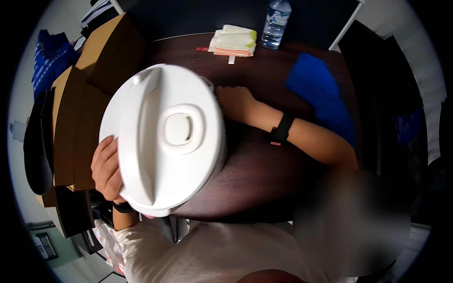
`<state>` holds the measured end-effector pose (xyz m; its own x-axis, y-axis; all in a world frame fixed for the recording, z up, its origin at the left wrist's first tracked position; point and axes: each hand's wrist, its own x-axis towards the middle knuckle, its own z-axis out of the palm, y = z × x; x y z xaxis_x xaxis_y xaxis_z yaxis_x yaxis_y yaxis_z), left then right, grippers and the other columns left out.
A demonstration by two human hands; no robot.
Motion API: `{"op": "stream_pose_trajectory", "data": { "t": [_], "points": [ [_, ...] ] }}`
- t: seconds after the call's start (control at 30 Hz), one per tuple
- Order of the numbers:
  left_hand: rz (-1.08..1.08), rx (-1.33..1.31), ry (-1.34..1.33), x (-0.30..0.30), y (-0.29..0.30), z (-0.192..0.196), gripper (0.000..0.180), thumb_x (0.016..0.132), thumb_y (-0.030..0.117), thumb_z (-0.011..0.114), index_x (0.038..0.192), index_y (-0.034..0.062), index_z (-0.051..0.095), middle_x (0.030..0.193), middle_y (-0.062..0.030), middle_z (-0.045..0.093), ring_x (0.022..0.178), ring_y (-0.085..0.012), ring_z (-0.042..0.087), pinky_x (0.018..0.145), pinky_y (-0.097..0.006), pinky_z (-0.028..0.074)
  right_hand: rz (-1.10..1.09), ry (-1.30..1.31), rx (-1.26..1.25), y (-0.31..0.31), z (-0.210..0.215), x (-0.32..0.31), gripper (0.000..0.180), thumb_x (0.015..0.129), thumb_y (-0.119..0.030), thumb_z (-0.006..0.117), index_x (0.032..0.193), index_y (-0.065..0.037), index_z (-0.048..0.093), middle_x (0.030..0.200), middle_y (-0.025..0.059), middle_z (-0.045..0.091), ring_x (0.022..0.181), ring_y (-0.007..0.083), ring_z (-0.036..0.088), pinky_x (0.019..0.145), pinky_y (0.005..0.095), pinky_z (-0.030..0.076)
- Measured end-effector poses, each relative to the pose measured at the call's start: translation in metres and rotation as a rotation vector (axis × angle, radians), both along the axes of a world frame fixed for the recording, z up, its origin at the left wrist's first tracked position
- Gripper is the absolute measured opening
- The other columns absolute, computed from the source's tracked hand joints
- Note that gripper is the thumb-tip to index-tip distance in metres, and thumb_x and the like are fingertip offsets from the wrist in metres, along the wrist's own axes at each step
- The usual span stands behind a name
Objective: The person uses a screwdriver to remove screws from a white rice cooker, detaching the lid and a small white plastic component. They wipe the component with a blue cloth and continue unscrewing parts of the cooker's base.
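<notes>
A white rice cooker [188,184] with a broad carrying handle and a round steam vent on its lid stands tilted in front of me, on the left part of the dark wooden table. My left hand [106,169] grips its left side, fingers bent against the wall by one end of the handle. At the far right side of the cooker is my right hand [237,101], its fingers curled in. The cooker partly hides those fingertips, and what they hold, if anything, cannot be made out. A thin pale loop shows beside them at the cooker's edge.
Folded cream-and-orange cloths [233,41] lie at the back of the table, with a clear water bottle [275,26] beside them. A blue cloth-like sheet [317,85] lies on the right. An open cardboard box [75,122] stands at the left, near a blue bag [49,61].
</notes>
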<state>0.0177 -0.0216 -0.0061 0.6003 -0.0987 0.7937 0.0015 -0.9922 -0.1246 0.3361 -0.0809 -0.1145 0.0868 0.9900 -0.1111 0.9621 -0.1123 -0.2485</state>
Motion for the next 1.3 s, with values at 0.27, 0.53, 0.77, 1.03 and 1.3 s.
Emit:
{"op": "stream_pose_trajectory", "data": {
  "t": [0.27,0.53,0.77,1.03,1.3],
  "points": [
    [-0.035,0.073,0.181,-0.013,0.01,0.003,0.036,0.091,0.028,0.056,0.097,-0.0075,0.055,0.084,-0.0246,0.067,0.084,-0.0435,0.068,0.079,-0.062,0.054,-0.069,0.155,0.024,-0.019,0.0,0.016,0.041,0.085,-0.037,0.062,0.1,0.001,0.058,0.088,0.0207,0.068,0.081,0.0375,0.067,0.073,0.0459,0.054],
    [-0.038,-0.007,0.057,-0.003,-0.003,0.0,0.042,0.088,0.035,0.061,0.093,-0.0062,0.059,0.089,-0.0249,0.068,0.089,-0.0447,0.068,0.083,-0.06,0.052,-0.196,0.132,0.005,-0.042,0.006,0.013,0.041,0.084,-0.039,0.062,0.094,0.001,0.066,0.093,0.0224,0.068,0.086,0.0385,0.067,0.077,0.0473,0.054],
    [-0.062,-0.009,-0.009,0.011,-0.012,0.01,0.093,0.064,0.084,0.058,0.092,-0.004,0.067,0.094,-0.0194,0.07,0.091,-0.0365,0.069,0.084,-0.048,0.054,-0.003,0.245,0.247,-0.067,-0.026,0.044,0.039,0.092,-0.034,0.056,0.1,0.004,0.06,0.094,0.028,0.066,0.091,0.0422,0.064,0.082,0.0481,0.051],
    [0.195,0.054,-0.09,0.052,-0.059,0.011,0.088,0.058,0.077,0.071,0.095,-0.0032,0.068,0.094,-0.0196,0.07,0.087,-0.036,0.068,0.074,-0.041,0.054,-0.293,0.218,0.104,-0.165,0.074,0.017,0.021,0.097,-0.02,0.053,0.096,0.002,0.056,0.081,0.0216,0.06,0.076,0.0373,0.06,0.068,0.0435,0.045],
    [0.208,0.062,-0.071,0.095,-0.039,0.03,0.075,0.059,0.064,0.079,0.095,-0.0002,0.069,0.094,-0.0143,0.07,0.085,-0.0314,0.068,0.074,-0.038,0.054,-0.291,0.351,0.359,-0.233,0.074,-0.001,0.012,0.093,-0.013,0.058,0.095,-0.002,0.056,0.074,0.0125,0.055,0.063,0.0242,0.054,0.057,0.0329,0.04]
  ]
}}
